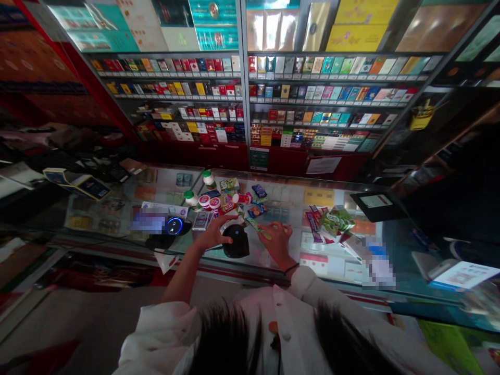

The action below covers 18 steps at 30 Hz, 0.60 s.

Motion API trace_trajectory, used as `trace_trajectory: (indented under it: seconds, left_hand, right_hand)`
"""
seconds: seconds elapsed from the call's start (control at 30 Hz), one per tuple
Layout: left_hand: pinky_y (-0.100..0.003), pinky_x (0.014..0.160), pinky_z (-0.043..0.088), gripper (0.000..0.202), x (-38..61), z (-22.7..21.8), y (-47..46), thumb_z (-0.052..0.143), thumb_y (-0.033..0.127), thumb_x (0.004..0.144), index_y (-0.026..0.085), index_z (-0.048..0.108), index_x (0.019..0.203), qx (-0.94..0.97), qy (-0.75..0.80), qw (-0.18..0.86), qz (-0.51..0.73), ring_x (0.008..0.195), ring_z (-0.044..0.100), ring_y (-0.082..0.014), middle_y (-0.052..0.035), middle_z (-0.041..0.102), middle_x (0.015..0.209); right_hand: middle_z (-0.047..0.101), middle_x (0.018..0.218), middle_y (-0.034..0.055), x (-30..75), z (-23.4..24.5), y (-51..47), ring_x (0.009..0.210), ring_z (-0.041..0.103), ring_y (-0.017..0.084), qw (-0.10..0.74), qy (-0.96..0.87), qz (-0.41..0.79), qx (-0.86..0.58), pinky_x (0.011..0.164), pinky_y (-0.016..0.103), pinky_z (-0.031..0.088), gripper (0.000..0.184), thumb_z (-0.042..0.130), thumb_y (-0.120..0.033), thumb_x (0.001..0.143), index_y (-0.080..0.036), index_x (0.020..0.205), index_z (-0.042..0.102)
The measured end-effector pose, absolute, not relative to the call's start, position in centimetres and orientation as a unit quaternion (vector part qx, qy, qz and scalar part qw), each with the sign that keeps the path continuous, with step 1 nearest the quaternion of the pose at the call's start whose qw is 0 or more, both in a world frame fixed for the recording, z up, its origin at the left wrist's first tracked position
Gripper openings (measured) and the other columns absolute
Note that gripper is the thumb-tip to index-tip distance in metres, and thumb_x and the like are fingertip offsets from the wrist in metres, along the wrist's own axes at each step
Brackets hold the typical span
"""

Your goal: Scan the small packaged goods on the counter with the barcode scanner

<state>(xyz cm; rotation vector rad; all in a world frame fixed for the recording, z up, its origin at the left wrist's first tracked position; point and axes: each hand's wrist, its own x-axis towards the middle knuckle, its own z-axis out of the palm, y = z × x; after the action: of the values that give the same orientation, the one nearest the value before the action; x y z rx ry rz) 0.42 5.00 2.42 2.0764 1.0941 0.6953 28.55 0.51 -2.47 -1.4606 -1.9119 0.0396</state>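
A black, rounded device with a small blue light stands near the front edge of the glass counter; its exact kind does not show. My left hand grips it from the left, thumb in front and fingers over the top. To its right, my right hand pinches a slim green gum pack that points toward the device. Just beyond lies a pile of snacks, with green-capped white bottles, red-and-white tubs, a blue packet and a dark blue packet. A boxed deck sits beside my left hand.
To the right lie a green snack bag, a purple-red packet and a black folder. A round device with a blue ring stands at left. Behind the counter rise shelves of cigarette packs.
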Motion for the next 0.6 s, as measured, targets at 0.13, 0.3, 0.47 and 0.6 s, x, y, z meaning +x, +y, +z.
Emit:
trace_trajectory:
  seconds: [0.13, 0.3, 0.47, 0.6]
  left_hand:
    - [-0.052, 0.117, 0.039, 0.112, 0.8, 2.5, 4.9, 0.068, 0.093, 0.058, 0.02, 0.06, 0.142, 0.797, 0.419, 0.341, 0.271, 0.135, 0.056, -0.0397, -0.0188, 0.062, 0.144]
    - [-0.054, 0.118, 0.037, 0.11, 0.5, 2.3, 4.4, 0.075, 0.088, 0.057, 0.022, 0.059, 0.143, 0.811, 0.437, 0.304, 0.244, 0.136, 0.055, -0.0399, -0.0182, 0.061, 0.145]
    - [-0.055, 0.117, 0.037, 0.11, 0.4, 1.9, 3.5, 0.082, 0.082, 0.053, 0.025, 0.058, 0.144, 0.813, 0.472, 0.26, 0.22, 0.137, 0.053, -0.0412, -0.017, 0.06, 0.146]
    - [-0.055, 0.116, 0.038, 0.115, 0.9, 2.3, 2.9, 0.078, 0.087, 0.053, 0.025, 0.056, 0.146, 0.82, 0.463, 0.258, 0.217, 0.134, 0.055, -0.0418, -0.0176, 0.061, 0.144]
  right_hand:
    - [0.078, 0.089, 0.0014, 28.5, -2.2, 0.4, 0.099, 0.06, 0.025, 0.403, -0.709, 0.042, -0.577, 0.097, 0.045, 0.026, 0.015, 0.069, -0.034, 0.095, -0.034, 0.106, 0.08]
    - [0.077, 0.088, 0.0008, 28.9, -2.2, 0.3, 0.102, 0.06, 0.024, 0.41, -0.705, 0.052, -0.577, 0.1, 0.045, 0.027, 0.015, 0.069, -0.033, 0.095, -0.033, 0.105, 0.08]
    - [0.078, 0.087, 0.0003, 29.4, -1.9, 0.1, 0.101, 0.062, 0.023, 0.407, -0.705, 0.052, -0.579, 0.101, 0.045, 0.023, 0.016, 0.068, -0.028, 0.096, -0.033, 0.103, 0.081]
    - [0.08, 0.09, 0.0013, 29.5, -1.7, 0.0, 0.103, 0.063, 0.025, 0.412, -0.693, 0.049, -0.59, 0.1, 0.047, 0.023, 0.017, 0.066, -0.033, 0.097, -0.034, 0.105, 0.081]
